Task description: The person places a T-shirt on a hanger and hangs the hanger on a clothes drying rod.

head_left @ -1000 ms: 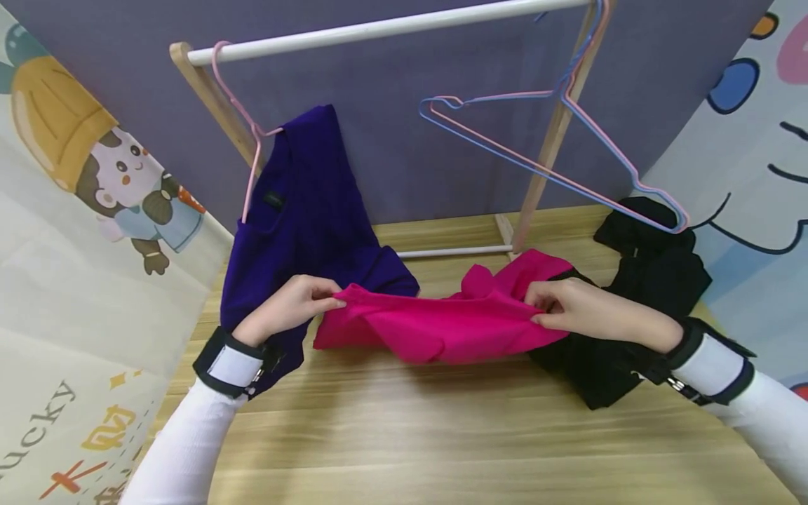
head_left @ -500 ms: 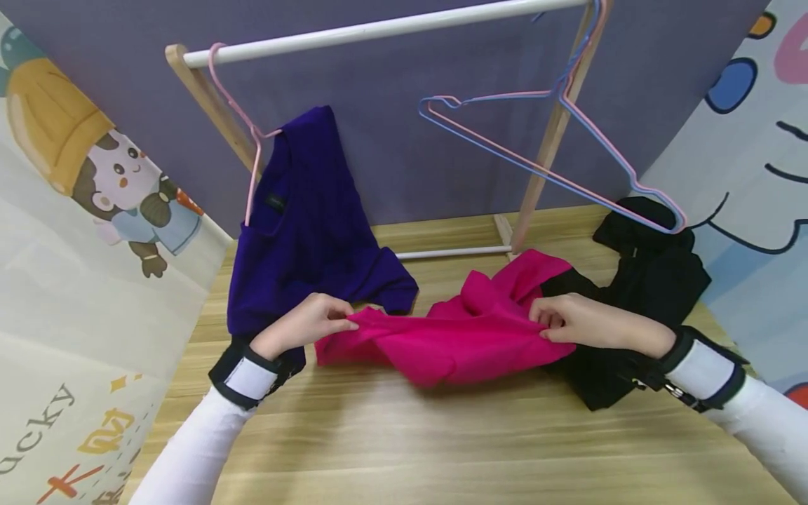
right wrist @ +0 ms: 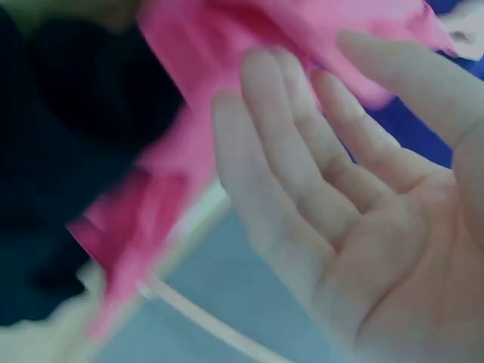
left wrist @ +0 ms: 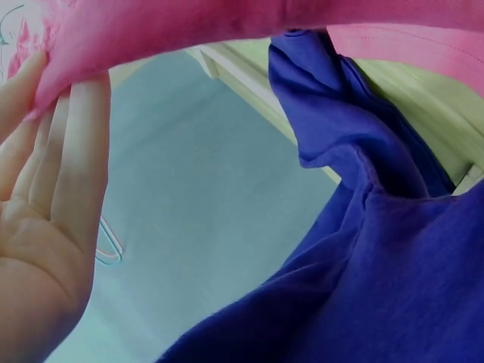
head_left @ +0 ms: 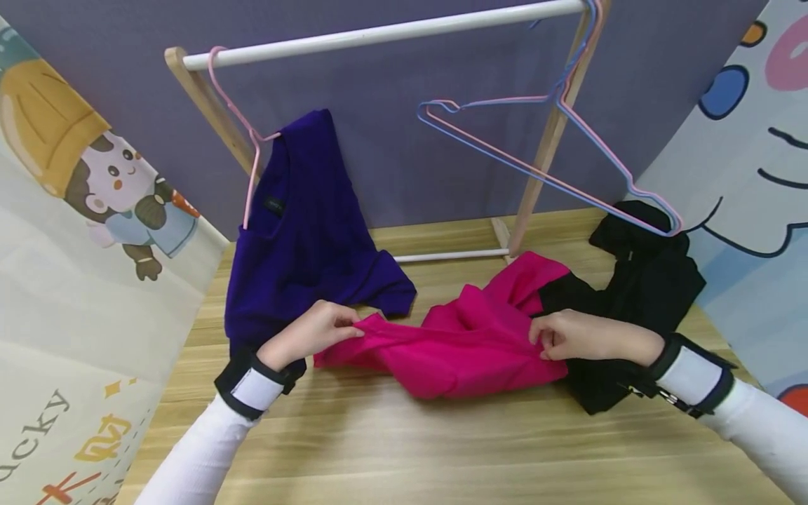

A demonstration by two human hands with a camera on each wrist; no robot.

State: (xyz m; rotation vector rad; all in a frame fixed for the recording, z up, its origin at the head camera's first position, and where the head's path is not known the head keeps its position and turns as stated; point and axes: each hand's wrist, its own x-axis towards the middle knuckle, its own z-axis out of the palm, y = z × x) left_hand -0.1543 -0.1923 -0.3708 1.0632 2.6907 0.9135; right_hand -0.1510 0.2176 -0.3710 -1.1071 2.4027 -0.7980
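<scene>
A bright pink garment [head_left: 454, 358] lies crumpled over the floor in front of me, its near edge raised between my hands. My left hand [head_left: 315, 333] pinches its left corner between thumb and fingers; in the left wrist view the pink cloth covers the fingertips. My right hand [head_left: 574, 337] is at the garment's right end. In the blurred right wrist view its fingers [right wrist: 280, 144] are straight, the thumb is apart from them, and pink cloth shows beyond the tips. Beside my left hand a dark blue-purple top [head_left: 315, 210] hangs by one shoulder from a pink hanger [head_left: 252, 140].
The hanger hooks over a white rail [head_left: 379, 31] on wooden posts. At the rail's right end hang a blue hanger and a pink hanger [head_left: 549, 175] together. A black garment [head_left: 650, 280] lies at right, partly under the pink one. Printed curtains [head_left: 95, 315] flank both sides.
Both hands have come down a little with the pink garment, and the left hand has shifted right, closer to the other. The blue-purple top stays on its hanger.
</scene>
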